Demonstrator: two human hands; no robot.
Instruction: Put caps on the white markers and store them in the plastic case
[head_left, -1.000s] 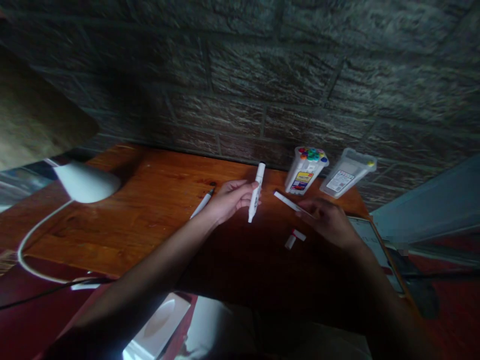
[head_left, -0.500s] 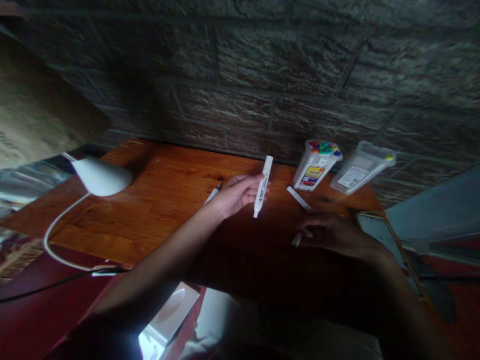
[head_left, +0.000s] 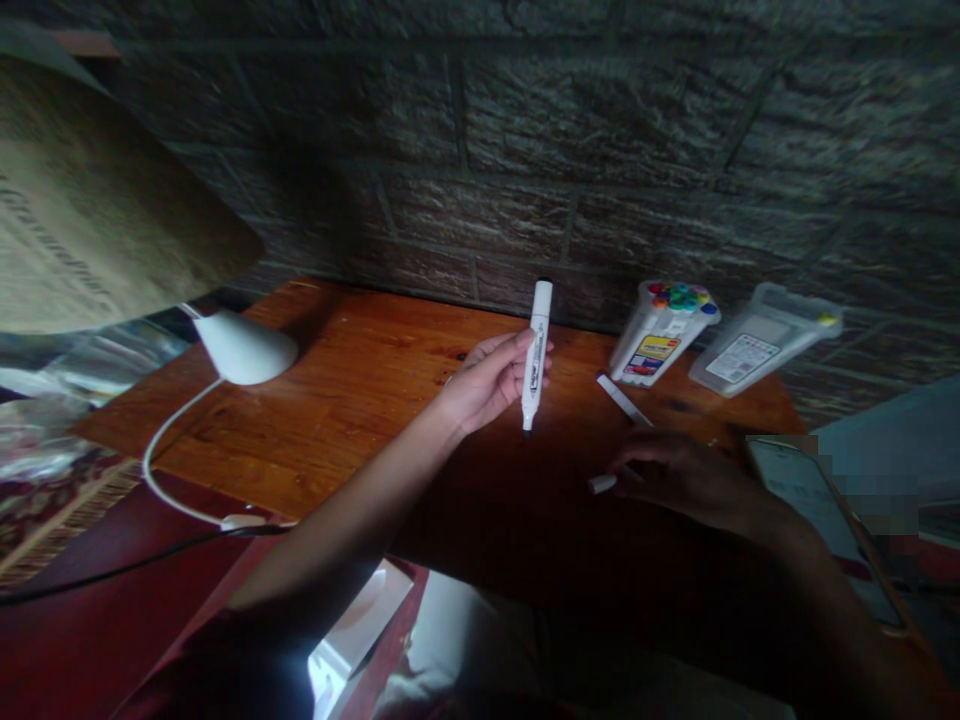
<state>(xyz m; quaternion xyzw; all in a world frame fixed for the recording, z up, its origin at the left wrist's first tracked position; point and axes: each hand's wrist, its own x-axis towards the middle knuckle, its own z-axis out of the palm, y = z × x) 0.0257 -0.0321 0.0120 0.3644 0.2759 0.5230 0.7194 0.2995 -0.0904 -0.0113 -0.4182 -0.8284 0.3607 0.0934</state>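
A white marker (head_left: 535, 360) stands nearly upright in my left hand (head_left: 491, 380), pinched between thumb and fingers above the wooden table. Its lower end is uncapped and shows a dark tip; the upper end has a dark top. My right hand (head_left: 682, 485), in deep shadow, pinches a small white marker cap (head_left: 602, 484) to the right of the marker. Just beyond that hand, another slim white marker (head_left: 624, 400) lies on the table.
A clear case full of coloured markers (head_left: 665, 335) stands at the back right, with a second, nearly bare case (head_left: 765, 340) beside it. A phone (head_left: 825, 530) lies at the right edge. A lamp (head_left: 244, 350) with a white cord stands left, against the stone wall (head_left: 517, 200).
The view has shifted left, so everything sits farther right. The marker has turned more upright in my left hand. My right hand still holds the cap, which has turned to lie more level.
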